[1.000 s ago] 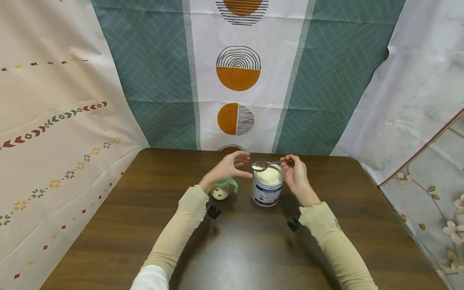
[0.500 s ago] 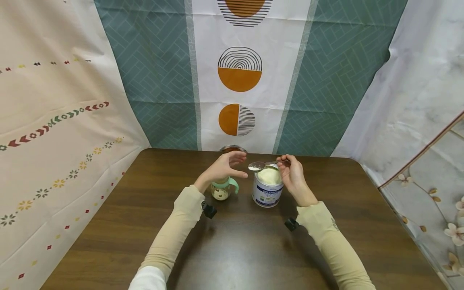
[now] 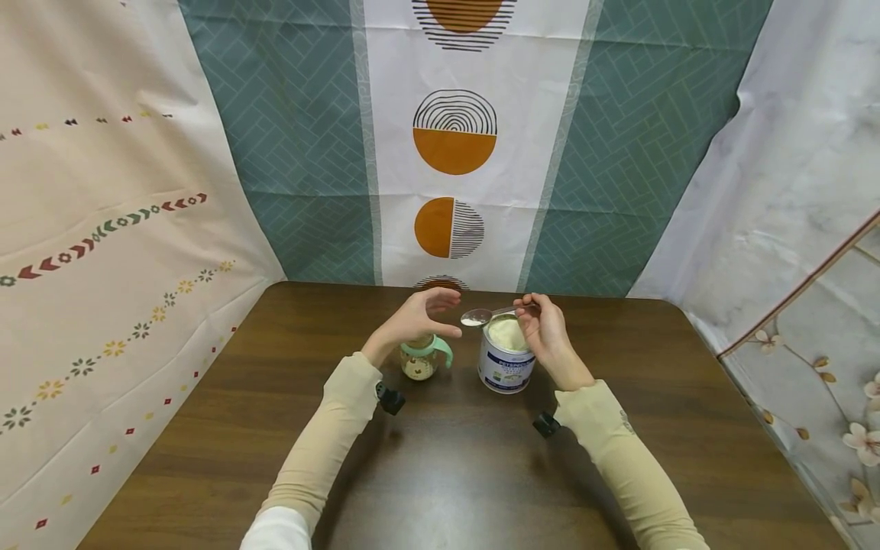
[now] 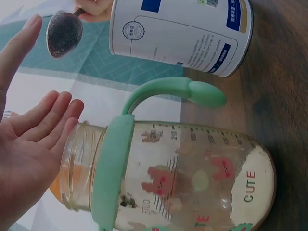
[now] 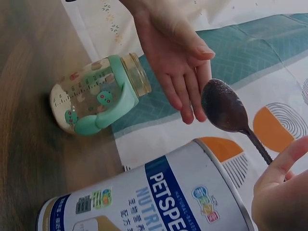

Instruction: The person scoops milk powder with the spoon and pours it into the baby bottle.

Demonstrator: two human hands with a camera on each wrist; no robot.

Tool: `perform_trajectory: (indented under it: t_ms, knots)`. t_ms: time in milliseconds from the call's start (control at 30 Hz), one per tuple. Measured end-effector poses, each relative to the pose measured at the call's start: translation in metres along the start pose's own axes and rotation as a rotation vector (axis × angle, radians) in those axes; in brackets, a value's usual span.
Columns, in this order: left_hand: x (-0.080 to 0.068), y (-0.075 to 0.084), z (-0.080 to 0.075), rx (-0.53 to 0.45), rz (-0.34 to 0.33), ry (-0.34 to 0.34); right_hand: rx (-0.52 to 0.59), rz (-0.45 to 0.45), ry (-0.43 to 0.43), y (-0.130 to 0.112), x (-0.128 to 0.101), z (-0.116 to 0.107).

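Note:
My right hand pinches the handle of a metal spoon whose bowl carries white powder, held between an open blue-and-white tin and a small clear bottle. Pale powder fills the tin. The bottle has green handles and an open neck. It stands left of the tin. My left hand hovers open above the bottle, palm facing the spoon, fingers straight. In the left wrist view the spoon hangs just past my fingertips, above the bottle. The right wrist view shows the spoon beside the left hand.
Everything stands on a dark wooden table. Patterned cloth sheets hang behind and on both sides. Small black wrist cameras sit on both sleeves.
The spoon has moved left, off the tin's mouth toward the bottle. My left hand has drawn slightly left and stays open over the bottle.

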State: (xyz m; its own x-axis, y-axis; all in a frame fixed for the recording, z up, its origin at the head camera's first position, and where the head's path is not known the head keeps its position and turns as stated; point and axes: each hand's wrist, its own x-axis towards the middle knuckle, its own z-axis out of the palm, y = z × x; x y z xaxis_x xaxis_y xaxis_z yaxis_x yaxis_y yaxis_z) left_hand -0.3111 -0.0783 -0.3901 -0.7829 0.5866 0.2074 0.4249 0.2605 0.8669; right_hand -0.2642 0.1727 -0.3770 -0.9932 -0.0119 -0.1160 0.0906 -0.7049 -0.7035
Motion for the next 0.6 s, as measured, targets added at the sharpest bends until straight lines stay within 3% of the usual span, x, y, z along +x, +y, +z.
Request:
perform_trajectory:
  t_ms: [467, 600]
  knots:
    - [-0.008, -0.008, -0.007, 0.030, -0.021, 0.035, -0.019, 0.018, -0.021, 0.012, 0.001, 0.010]
    - [-0.013, -0.003, -0.010, 0.040, -0.021, 0.031, -0.022, 0.023, -0.022, 0.014, 0.002, 0.013]
